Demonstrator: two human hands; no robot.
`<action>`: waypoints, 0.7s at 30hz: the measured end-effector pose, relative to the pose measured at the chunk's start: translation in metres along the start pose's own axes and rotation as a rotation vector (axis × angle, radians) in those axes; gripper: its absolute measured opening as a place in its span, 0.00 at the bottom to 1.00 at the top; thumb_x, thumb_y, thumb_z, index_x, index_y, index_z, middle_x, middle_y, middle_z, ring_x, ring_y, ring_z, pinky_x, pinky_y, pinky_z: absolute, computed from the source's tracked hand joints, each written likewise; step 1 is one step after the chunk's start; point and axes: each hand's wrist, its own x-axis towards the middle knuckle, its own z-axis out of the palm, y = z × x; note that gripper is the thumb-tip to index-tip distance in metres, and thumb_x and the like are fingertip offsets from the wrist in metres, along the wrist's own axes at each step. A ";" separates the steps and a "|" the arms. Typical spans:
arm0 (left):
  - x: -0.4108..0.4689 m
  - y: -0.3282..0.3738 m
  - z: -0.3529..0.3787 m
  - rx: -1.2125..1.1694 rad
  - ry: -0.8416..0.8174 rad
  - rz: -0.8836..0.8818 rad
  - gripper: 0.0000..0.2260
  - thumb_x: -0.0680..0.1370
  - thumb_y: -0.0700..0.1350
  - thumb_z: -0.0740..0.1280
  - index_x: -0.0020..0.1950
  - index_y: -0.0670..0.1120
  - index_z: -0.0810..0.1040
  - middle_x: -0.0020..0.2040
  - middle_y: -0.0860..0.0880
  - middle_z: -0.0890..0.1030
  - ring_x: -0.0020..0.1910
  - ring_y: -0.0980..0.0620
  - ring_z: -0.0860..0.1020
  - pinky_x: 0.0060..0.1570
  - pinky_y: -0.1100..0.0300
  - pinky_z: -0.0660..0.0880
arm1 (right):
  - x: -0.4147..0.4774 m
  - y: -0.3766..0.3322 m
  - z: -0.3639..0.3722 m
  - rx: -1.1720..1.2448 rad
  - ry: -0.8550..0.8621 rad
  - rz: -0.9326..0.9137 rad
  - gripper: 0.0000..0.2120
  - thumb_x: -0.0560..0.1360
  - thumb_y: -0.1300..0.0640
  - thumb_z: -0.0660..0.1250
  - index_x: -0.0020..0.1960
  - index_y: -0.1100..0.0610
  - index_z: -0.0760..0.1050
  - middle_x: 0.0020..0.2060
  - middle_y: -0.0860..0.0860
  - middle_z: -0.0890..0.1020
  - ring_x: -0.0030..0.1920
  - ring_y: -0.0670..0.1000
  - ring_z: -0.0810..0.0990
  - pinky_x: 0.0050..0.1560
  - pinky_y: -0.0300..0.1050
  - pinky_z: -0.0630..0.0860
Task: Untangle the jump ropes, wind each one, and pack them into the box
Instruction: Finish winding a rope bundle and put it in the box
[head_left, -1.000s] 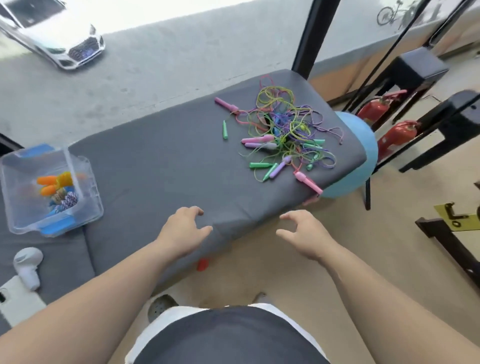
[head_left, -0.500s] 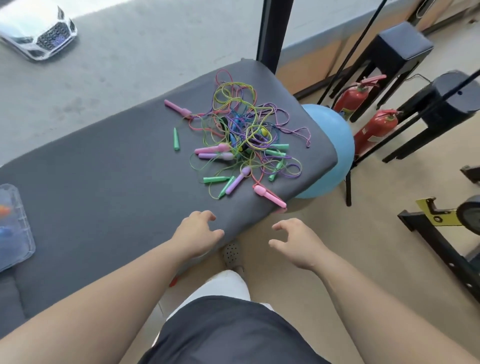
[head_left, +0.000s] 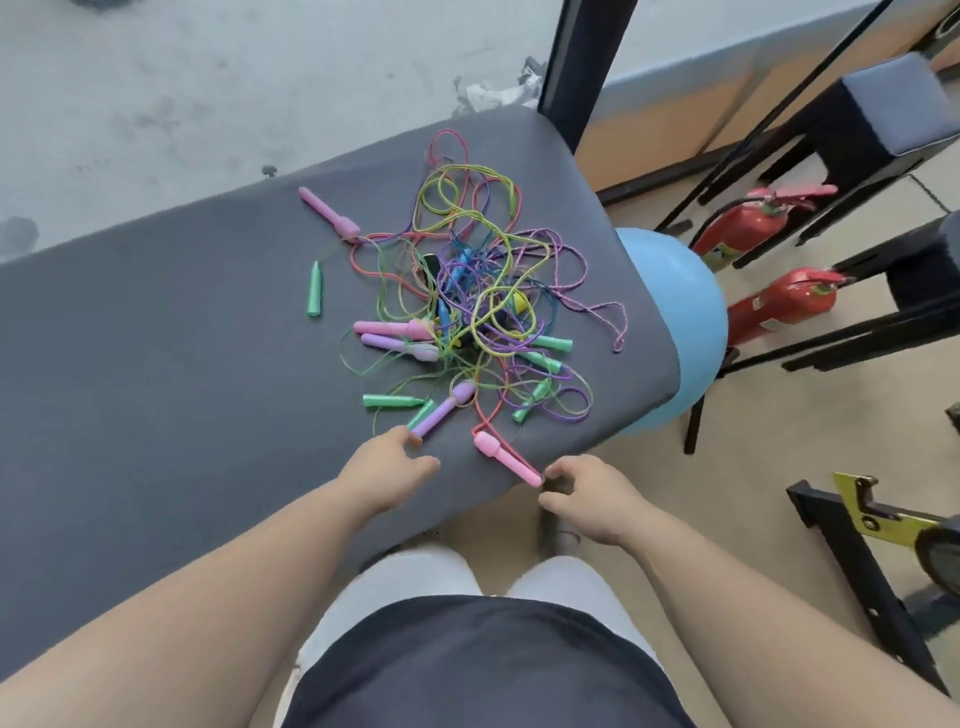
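Untangling is only starting: the jump ropes (head_left: 483, 301) lie knotted on the desk (head_left: 182, 389). The left grip (head_left: 387, 475) and right grip (head_left: 589, 499), both loosely spread and holding nothing, hover at the purple handle (head_left: 441, 415) and pink handle (head_left: 506, 460). Next, pinch one and draw it free.

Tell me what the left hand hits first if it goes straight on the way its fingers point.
The purple jump rope handle: the left hand points right at its near end, though whether the two touch is unclear.
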 end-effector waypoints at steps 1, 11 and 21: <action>0.005 0.007 0.002 -0.034 0.008 -0.018 0.21 0.77 0.55 0.68 0.69 0.51 0.73 0.57 0.50 0.79 0.52 0.50 0.79 0.53 0.54 0.76 | 0.012 0.002 -0.008 -0.016 -0.018 -0.016 0.20 0.74 0.46 0.68 0.64 0.50 0.77 0.61 0.49 0.78 0.58 0.51 0.78 0.60 0.47 0.75; 0.046 0.043 0.073 -0.278 0.061 -0.259 0.21 0.79 0.56 0.67 0.70 0.53 0.72 0.59 0.51 0.78 0.51 0.51 0.79 0.41 0.59 0.73 | 0.131 0.026 -0.045 -0.126 -0.310 -0.204 0.21 0.75 0.47 0.69 0.66 0.50 0.76 0.65 0.45 0.78 0.63 0.48 0.76 0.63 0.44 0.72; 0.106 0.043 0.134 -0.604 0.217 -0.431 0.20 0.76 0.60 0.71 0.60 0.49 0.76 0.51 0.56 0.78 0.49 0.56 0.77 0.44 0.57 0.72 | 0.187 0.017 0.011 -0.410 -0.395 -0.336 0.14 0.76 0.48 0.65 0.60 0.49 0.79 0.60 0.50 0.69 0.53 0.55 0.78 0.58 0.51 0.76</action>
